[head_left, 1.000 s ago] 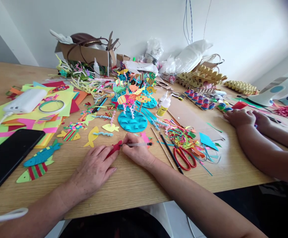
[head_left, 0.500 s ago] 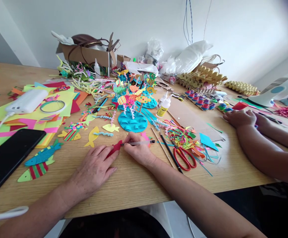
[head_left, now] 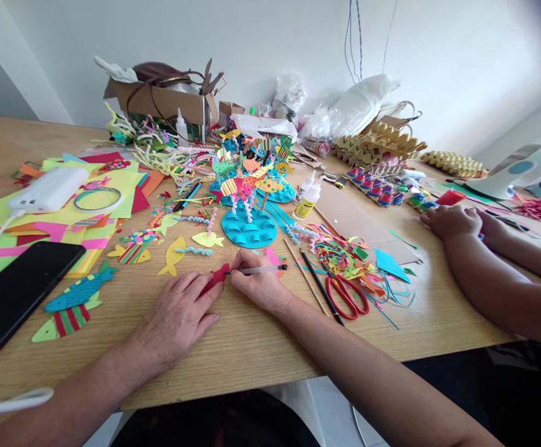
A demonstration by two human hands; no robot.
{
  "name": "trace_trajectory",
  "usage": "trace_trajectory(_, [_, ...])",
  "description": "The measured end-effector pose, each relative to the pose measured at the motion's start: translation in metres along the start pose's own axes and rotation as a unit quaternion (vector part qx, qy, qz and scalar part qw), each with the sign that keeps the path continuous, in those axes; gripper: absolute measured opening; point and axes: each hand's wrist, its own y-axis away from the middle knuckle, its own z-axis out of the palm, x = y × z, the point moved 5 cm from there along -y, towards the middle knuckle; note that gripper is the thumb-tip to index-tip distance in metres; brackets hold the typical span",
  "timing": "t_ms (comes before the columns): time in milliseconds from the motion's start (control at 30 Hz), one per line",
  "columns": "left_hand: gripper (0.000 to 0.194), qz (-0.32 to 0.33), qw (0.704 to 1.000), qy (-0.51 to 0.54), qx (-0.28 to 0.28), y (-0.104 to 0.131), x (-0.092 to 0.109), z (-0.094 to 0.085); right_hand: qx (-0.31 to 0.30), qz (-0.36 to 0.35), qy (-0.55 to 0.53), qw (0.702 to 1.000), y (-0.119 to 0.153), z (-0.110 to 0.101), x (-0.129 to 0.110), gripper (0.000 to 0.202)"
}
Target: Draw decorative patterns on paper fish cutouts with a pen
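A small red paper fish [head_left: 215, 280] lies on the table between my two hands. My left hand [head_left: 177, 313] rests over its near end, fingers stretched out and pressing it down, the thumb apart on the wood. A slim pen with a pale, see-through barrel [head_left: 258, 269] is pinched in my right hand [head_left: 257, 282], its tip at the fish's tail. My fingers partly cover both fish and tip. Just beyond, a yellow paper fish [head_left: 173, 256] and a pale yellow one [head_left: 207, 239] have twisted pipe cleaners beside or on them.
Red-handled scissors [head_left: 347, 298], a black pen [head_left: 322, 288] and paper scraps lie to the right. A black phone [head_left: 18, 298] and coloured paper [head_left: 125, 239] are on the left. Ahead stands a blue base [head_left: 249, 228] with paper fish. Another person's hands [head_left: 451, 220] rest far right.
The pen has shifted very slightly to the left with my right hand. My left hand stays on the red fish.
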Motion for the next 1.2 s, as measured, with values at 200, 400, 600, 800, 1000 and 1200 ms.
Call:
trace_trajectory(200, [0.041, 0.001, 1.0, 0.006, 0.0, 0.0, 0.0, 0.001, 0.013, -0.008, 0.015, 1.0, 0.0, -0.002, -0.002, 0.005])
trace_trajectory(400, [0.042, 0.009, 1.0, 0.001, 0.005, 0.0, 0.0, 0.0, 0.01, -0.014, 0.015, 1.0, 0.001, -0.003, -0.001, 0.003])
trace_trajectory(600, [0.039, 0.006, 1.0, 0.0, 0.001, 0.001, -0.001, 0.001, 0.058, -0.037, -0.06, 0.996, 0.001, -0.011, -0.003, 0.003])
trace_trajectory(800, [0.038, 0.005, 1.0, 0.004, 0.002, 0.001, -0.002, 0.0, 0.077, -0.066, -0.031, 0.994, -0.003, -0.015, -0.002, 0.012])
trace_trajectory(1000, [0.035, -0.014, 0.999, 0.035, 0.014, 0.004, -0.005, -0.001, 0.031, -0.103, 0.085, 0.991, -0.009, -0.013, 0.003, 0.018])
trace_trajectory(1200, [0.037, -0.062, 0.994, 0.072, 0.049, 0.003, -0.016, -0.007, -0.021, -0.112, 0.167, 0.979, -0.011, -0.008, 0.004, 0.028])
